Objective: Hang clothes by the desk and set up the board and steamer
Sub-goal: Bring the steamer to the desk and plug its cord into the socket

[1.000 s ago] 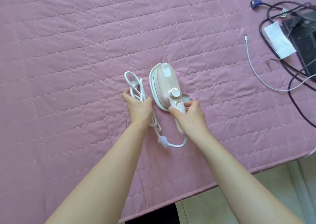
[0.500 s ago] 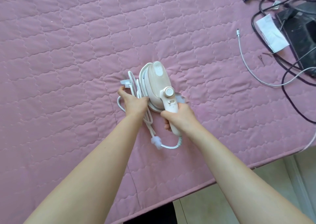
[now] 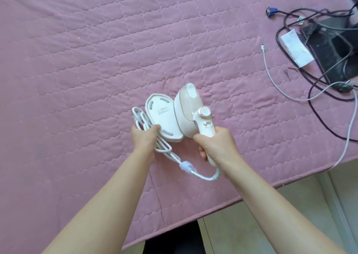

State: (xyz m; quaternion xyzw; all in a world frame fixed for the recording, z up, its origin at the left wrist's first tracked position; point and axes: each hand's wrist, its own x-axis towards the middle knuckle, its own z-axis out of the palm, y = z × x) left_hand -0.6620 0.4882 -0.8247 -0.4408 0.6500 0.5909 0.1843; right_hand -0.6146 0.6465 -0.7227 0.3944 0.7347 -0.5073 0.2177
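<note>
The pink quilt (image 3: 77,59) fills most of the view. At its right side lies a tangle of cables (image 3: 319,90) around a black box (image 3: 329,48). The steamer (image 3: 186,116) is over the middle of the quilt, towards its near edge, tilted, with its white base (image 3: 161,116) touching it on the left.

The right hand (image 3: 217,147) has its fingers wrapped round the steamer's handle. The left hand (image 3: 144,139) has its fingers curled round the bundled cord (image 3: 195,173), thumb pressed to the base's edge.

The steamer looks like light, rigid, smooth plastic, so the handle is the sound place to hold. The cord is limp and will likely trail unless kept gathered, and the base may drop off if unsupported.
</note>
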